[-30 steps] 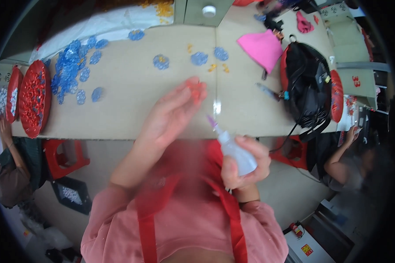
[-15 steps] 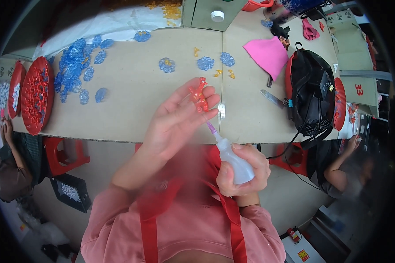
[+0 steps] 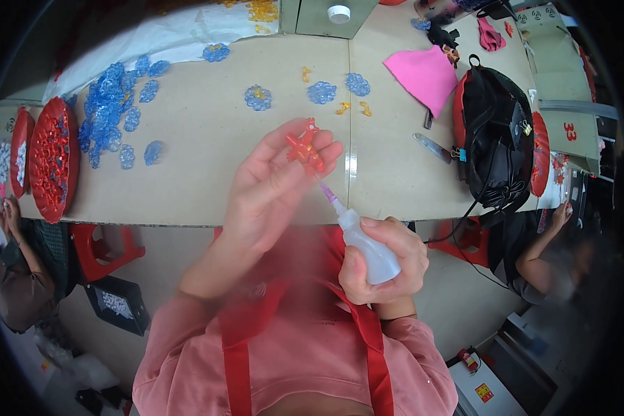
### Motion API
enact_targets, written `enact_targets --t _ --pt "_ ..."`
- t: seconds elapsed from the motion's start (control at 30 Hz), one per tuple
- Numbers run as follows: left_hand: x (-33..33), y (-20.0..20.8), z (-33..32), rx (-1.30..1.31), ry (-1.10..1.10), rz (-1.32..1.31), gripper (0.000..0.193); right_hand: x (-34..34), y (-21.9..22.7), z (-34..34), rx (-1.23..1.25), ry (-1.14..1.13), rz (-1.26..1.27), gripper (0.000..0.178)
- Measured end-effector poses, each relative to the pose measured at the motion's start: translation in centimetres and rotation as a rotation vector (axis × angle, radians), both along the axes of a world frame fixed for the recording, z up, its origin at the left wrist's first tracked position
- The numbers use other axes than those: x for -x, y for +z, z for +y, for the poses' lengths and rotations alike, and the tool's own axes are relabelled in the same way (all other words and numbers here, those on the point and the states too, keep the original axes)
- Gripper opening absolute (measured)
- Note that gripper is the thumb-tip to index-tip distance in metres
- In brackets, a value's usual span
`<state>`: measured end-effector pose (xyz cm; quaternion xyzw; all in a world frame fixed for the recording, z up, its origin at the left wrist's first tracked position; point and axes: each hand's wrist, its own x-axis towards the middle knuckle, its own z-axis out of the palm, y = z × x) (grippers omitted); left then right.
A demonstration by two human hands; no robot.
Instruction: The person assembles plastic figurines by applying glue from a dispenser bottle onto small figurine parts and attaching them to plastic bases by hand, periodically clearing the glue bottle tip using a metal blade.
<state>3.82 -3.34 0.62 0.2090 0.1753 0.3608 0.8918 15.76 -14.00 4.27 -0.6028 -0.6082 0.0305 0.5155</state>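
Between the thumb and fingers of my left hand (image 3: 260, 184) is a small red animal figurine (image 3: 305, 147) with yellowish spots, held above the table's front edge. My right hand (image 3: 388, 260) is wrapped round a translucent squeeze bottle (image 3: 373, 253) with a thin nozzle in a purple holder (image 3: 328, 193). The nozzle points up and left, its tip at or very near the figurine's lower end; whether they touch I cannot tell. Farther back lie blue translucent flower-shaped pieces (image 3: 322, 92) and small amber pieces (image 3: 343, 108).
At left are a heap of blue pieces (image 3: 107, 104) and a red tray (image 3: 54, 159) of red parts. To the right lie pink cloth (image 3: 423, 78), a metal blade (image 3: 432, 148) and a black bag (image 3: 496, 139). Other people sit at both sides; red stools (image 3: 104, 249) stand below.
The figurine has turned and tilted in my left hand and shifted slightly left. The bottle has moved a little left and up with its nozzle still near the figurine.
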Motion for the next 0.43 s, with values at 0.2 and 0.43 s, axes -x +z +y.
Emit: enact_targets --t 0.2,0.43 --pt "0.02 -0.23 0.06 0.010 0.000 0.010 0.048 -0.08 -0.29 0.41 -0.019 0.003 0.023 0.033" --pt "-0.03 -0.46 0.06 0.005 0.001 0.009 0.049 -0.14 -0.27 0.30 -0.009 0.009 0.017 0.033"
